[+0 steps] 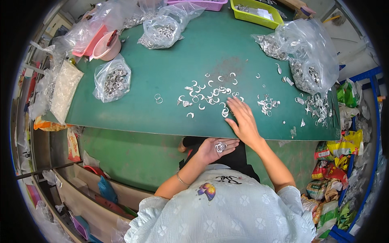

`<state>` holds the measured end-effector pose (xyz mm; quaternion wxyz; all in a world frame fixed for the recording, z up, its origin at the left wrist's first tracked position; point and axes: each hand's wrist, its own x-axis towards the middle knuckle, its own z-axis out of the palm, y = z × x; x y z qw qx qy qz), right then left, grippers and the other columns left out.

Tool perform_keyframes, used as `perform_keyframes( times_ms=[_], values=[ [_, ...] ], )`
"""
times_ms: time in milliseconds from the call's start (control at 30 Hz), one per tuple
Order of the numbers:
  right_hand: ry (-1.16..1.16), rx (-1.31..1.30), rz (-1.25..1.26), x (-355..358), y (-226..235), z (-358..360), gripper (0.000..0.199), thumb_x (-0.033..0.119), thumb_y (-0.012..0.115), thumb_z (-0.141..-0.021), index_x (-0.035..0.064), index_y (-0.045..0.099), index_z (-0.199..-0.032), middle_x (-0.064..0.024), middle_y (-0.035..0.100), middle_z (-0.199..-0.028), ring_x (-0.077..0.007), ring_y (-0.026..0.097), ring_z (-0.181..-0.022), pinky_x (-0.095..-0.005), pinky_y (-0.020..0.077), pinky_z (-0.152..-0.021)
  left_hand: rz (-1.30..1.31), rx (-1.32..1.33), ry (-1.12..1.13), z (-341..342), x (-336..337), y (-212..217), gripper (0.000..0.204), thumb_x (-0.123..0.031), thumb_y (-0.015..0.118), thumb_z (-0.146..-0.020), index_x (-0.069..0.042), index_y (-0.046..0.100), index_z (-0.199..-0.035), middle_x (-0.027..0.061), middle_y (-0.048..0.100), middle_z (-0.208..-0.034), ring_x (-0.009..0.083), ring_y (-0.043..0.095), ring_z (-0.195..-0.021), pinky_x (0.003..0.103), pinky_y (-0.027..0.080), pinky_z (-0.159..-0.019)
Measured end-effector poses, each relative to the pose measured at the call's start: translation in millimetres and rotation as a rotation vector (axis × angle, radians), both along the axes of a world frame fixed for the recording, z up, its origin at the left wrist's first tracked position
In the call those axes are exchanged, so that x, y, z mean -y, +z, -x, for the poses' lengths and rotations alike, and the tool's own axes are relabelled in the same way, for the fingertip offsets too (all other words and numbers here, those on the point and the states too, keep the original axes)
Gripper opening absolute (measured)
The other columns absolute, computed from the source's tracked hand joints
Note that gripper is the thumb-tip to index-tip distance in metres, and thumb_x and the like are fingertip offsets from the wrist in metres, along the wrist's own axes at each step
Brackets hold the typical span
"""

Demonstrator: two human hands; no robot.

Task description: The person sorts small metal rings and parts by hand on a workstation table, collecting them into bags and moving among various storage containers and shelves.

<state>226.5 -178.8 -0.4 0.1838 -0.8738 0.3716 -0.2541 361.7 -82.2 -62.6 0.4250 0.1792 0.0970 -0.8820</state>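
My left hand (209, 151) is palm up just below the table's near edge, cradling a small heap of silver ring-like metal pieces (220, 147). Over the tabletop reaches my right hand (245, 124), its fingers stretched out and thumb apart. Its fingertips are at the near right side of a loose spread of silver crescent-shaped pieces (215, 92). Some crescents (225, 111) lie close beside the thumb. Whether anything is under the right fingers is hidden. To the right of that hand is a smaller pile of silver rings and bits (267, 104).
The green table (150, 117) carries clear bags of metal parts (112, 81) (162, 32) (310, 77), a pink bowl (107, 47) and a yellow-green tray (257, 14). Another metal pile (319, 108) lies near the right edge. A blue rack (375, 105) with packets stands at the right.
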Motion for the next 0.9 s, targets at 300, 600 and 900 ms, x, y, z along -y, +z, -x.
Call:
perform_keyframes(
  times_ms=[300, 600, 900],
  values=[
    [0.206, -0.223, -0.043, -33.4, 1.3, 10.2, 0.041, 0.012, 0.057, -0.079, -0.0004, 0.048, -0.117, -0.0134, 0.041, -0.130, -0.0284, 0.035, -0.124, -0.0453, 0.0262, -0.103, 0.096, -0.335, 0.058, -3.0, -3.9, -22.7, 0.044, -0.022, 0.028, -0.091, 0.010, 0.044, -0.116, 0.0237, 0.050, -0.118, 0.0351, 0.049, -0.110, 0.048, 0.034, -0.099],
    [0.338, -0.070, -0.063, -58.3, 2.0, 27.5, 0.033, 0.011, 0.059, -0.076, 0.0021, 0.055, -0.107, -0.0120, 0.046, -0.125, -0.0280, 0.036, -0.123, -0.0454, 0.0282, -0.102, 0.149, -0.579, 0.106, -0.5, -1.5, -43.3, 0.046, -0.030, 0.032, -0.091, 0.003, 0.044, -0.121, 0.0228, 0.048, -0.121, 0.0345, 0.048, -0.112, 0.046, 0.037, -0.097],
    [-0.124, -0.141, 0.212, -19.0, -8.0, 28.8, 0.023, 0.011, 0.064, -0.073, 0.0080, 0.062, -0.096, -0.0067, 0.055, -0.111, -0.0297, 0.043, -0.115, -0.0518, 0.0236, -0.097, 0.135, -0.101, -0.066, -1.3, 8.1, -5.3, 0.053, -0.027, 0.034, -0.091, 0.011, 0.031, -0.128, 0.0298, 0.035, -0.130, 0.0385, 0.036, -0.123, 0.043, 0.033, -0.102]
  ],
)
